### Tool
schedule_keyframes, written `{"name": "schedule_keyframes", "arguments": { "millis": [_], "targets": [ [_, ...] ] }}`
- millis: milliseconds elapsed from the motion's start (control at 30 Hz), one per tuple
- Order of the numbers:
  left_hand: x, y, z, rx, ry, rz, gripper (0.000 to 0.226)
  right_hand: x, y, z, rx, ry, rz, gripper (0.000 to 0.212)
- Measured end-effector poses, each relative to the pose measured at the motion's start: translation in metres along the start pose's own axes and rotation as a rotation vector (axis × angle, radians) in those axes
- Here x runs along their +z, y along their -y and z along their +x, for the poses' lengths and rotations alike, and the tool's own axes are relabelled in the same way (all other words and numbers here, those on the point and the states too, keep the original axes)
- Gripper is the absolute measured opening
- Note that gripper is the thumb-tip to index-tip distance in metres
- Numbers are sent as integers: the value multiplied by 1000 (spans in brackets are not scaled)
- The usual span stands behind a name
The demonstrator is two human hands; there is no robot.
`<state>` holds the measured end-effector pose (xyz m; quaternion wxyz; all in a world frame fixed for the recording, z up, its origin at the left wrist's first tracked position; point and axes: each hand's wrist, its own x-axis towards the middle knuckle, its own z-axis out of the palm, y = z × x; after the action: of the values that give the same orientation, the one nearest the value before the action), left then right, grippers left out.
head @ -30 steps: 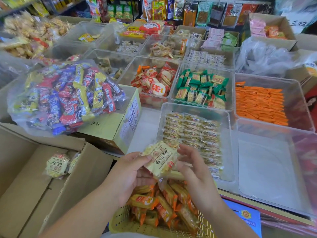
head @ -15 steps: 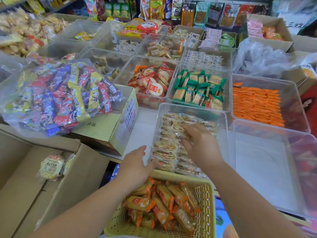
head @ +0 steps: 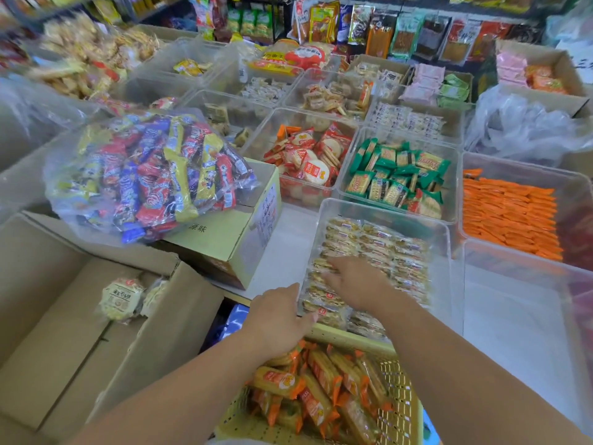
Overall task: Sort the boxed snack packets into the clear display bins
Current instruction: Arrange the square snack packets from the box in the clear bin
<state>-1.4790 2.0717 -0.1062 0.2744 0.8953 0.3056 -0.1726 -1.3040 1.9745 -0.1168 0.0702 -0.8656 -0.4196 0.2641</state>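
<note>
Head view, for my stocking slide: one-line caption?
Right hand lies on tan snack packets in a clear bin; left hand at the bin's near corner.

clear display bin (head: 385,209): transparent, rectangular, stood upright at centre | snack packets (head: 382,248): pale biscuits in clear wrappers, lay flat in tidy rows inside it | cardboard box (head: 57,332): open, lower left, held two round pale packets (head: 119,298)

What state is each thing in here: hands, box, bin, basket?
Clear bin: part filled with pale packets.
Left hand: open, holding nothing, by clear bin's corner.
Right hand: open, fingers on pale packets.
Cardboard box: flaps open, two round packets visible.
Yellow basket: holds orange packets.
</note>
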Motion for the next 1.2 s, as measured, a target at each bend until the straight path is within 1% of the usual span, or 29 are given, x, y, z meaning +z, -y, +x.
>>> {"name": "schedule_keyframes", "arguments": {
  "millis": [100, 167, 233, 300, 400, 433, 467, 500, 567, 633, 700, 767, 867, 967, 1067, 1133, 1200],
  "targets": [
    [-7, 15, -23, 100, -142, -138, 73, 0, 3, -3, 20, -3, -77, 54],
    [-14, 35, -43, 175, -282, -233, 63, 0, 16, -5, 41, -50, -149, 59],
    [-26, 63, -67, 188, -428, -344, 51, 1, 42, -9, 34, -133, -186, 60],
    [-37, 98, -89, 126, -574, -463, 40, 6, 77, -14, -34, -213, -157, 58],
    [-52, 162, -113, -36, -746, -626, 26, 25, 148, -26, -244, -260, 33, 53],
    [-56, 185, -117, -99, -781, -663, 25, 33, 174, -30, -313, -257, 94, 51],
    [-61, 208, -119, -166, -797, -675, 31, 42, 199, -33, -368, -249, 140, 50],
    [-64, 231, -120, -227, -788, -678, 36, 51, 223, -34, -414, -243, 165, 48],
    [-71, 273, -118, -348, -709, -659, 39, 70, 263, -33, -479, -240, 133, 47],
    [-75, 311, -113, -443, -596, -595, 52, 88, 290, -29, -460, -172, 55, 50],
    [-80, 338, -104, -485, -481, -538, 66, 106, 303, -25, -396, -76, -70, 52],
    [-86, 357, -88, -497, -394, -525, 75, 117, 308, -22, -362, -63, -199, 54],
    [-95, 375, -56, -505, -318, -538, 79, 121, 310, -20, -319, -72, -190, 54],
    [-97, 386, -24, -530, -282, -656, 88, 120, 311, -20, -285, -43, -151, 50],
    [-92, 389, 0, -584, -286, -909, 92, 118, 316, -21, -245, -5, -139, 45],
    [-87, 388, 11, -614, -300, -992, 84, 117, 317, -20, -224, 16, -142, 45],
    [-83, 388, 18, -632, -285, -1016, 72, 116, 318, -20, -206, 29, -146, 47]
  ]
}}
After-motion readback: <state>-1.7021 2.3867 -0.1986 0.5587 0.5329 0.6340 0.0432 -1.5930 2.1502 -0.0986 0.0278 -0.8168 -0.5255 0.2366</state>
